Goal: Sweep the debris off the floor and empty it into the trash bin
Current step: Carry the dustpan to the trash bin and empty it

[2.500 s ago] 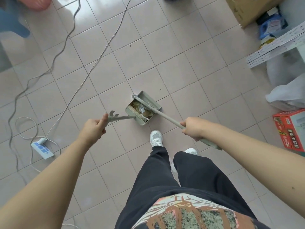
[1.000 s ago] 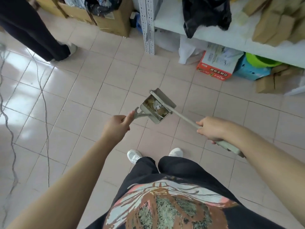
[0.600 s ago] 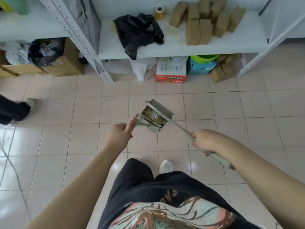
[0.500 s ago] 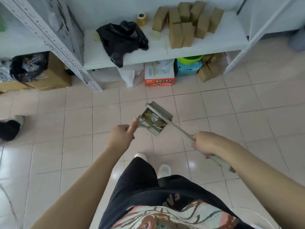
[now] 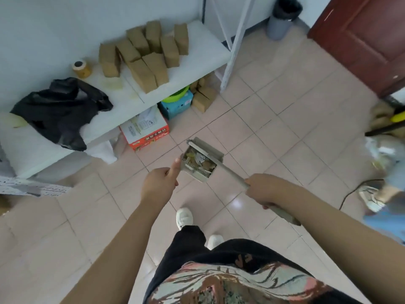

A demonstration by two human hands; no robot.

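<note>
A grey dustpan (image 5: 215,153) hangs above the tiled floor, filled with paper scraps and other debris (image 5: 200,161). My left hand (image 5: 161,184) grips its short handle, thumb along the top. My right hand (image 5: 264,189) is closed around the long grey broom handle (image 5: 232,173), whose head end rests across the dustpan. A grey trash bin (image 5: 281,17) with a black liner stands at the far wall, beside the dark red door.
A white shelf unit (image 5: 197,69) on the left holds brown boxes, a tape roll and a black bag (image 5: 63,110). Cartons sit under it, including a red and white box (image 5: 146,130). Another person's shoe (image 5: 370,197) and a cable lie at the right.
The view has swung right from open floor with cables to the shelves, then to the door and bin. The dustpan was lifted off the floor; both hands keep their grips.
</note>
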